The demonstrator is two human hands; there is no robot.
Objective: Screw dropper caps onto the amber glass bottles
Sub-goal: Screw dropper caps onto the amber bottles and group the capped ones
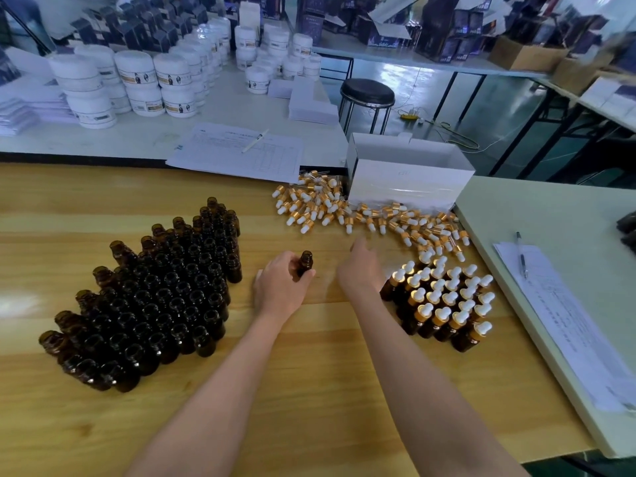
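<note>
A block of uncapped bottles (pixel 151 297) stands at the left of the table (pixel 309 390). Just right of it, the left hand (pixel 280 290) grips one open bottle (pixel 304 263), upright, fingers curled round it. The right hand (pixel 361 266) stretches toward the loose caps (pixel 344 208), fingers extended; it is blurred and seems empty. Capped bottles (pixel 444 301) stand beside its wrist, at the right.
</note>
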